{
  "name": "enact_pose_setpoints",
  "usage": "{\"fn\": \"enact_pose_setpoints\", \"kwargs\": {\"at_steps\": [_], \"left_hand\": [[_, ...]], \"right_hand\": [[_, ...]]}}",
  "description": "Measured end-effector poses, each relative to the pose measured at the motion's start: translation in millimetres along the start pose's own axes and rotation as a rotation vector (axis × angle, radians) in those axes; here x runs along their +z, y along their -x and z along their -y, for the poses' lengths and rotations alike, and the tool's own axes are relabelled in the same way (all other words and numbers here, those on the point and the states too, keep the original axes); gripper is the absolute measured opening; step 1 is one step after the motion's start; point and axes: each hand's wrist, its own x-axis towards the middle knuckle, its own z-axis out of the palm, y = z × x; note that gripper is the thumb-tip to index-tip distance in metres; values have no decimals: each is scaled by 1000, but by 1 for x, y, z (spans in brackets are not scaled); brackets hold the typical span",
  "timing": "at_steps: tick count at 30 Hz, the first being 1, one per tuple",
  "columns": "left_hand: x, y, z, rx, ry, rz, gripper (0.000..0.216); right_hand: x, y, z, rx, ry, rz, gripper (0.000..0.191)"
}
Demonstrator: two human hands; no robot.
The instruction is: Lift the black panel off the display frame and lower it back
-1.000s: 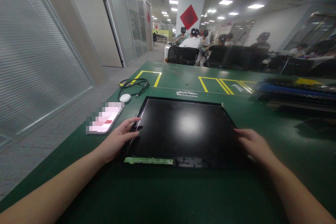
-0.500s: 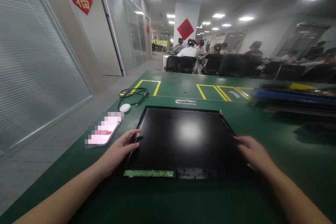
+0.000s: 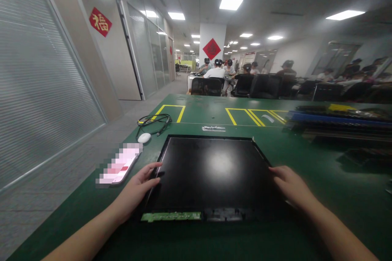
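A flat black display panel [image 3: 211, 171] lies on the green table [image 3: 196, 236], with a green circuit strip [image 3: 170, 216] along its near edge. My left hand [image 3: 137, 189] rests on the panel's left edge, fingers stretched out and apart. My right hand [image 3: 289, 185] lies on the panel's right edge, fingers also extended. Neither hand is wrapped round anything.
A phone [image 3: 118, 167] lies left of the panel, a white mouse [image 3: 143, 137] and a black cable [image 3: 154, 121] beyond it. Stacked dark and blue trays [image 3: 337, 124] sit at the right. Yellow floor-style markings [image 3: 254, 116] cross the far table. Several people sit at desks behind.
The view has tilted upward, so the panel and hands sit lower in the picture. Both hands stay on the panel's edges; the panel has not visibly shifted on the table.
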Motion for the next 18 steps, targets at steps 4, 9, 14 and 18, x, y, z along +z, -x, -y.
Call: {"fn": "enact_pose_setpoints", "kwargs": {"at_steps": [4, 9, 14, 18], "left_hand": [[0, 0, 0, 35, -24, -6, 45], [-3, -2, 1, 33, -72, 31, 47], [-7, -9, 8, 53, -107, 32, 53], [-9, -14, 12, 77, -106, 5, 53]], "right_hand": [[1, 1, 2, -10, -3, -13, 39], [4, 1, 2, -28, -16, -34, 38], [8, -2, -2, -11, 29, 1, 42], [7, -2, 2, 7, 46, 31, 44]]}}
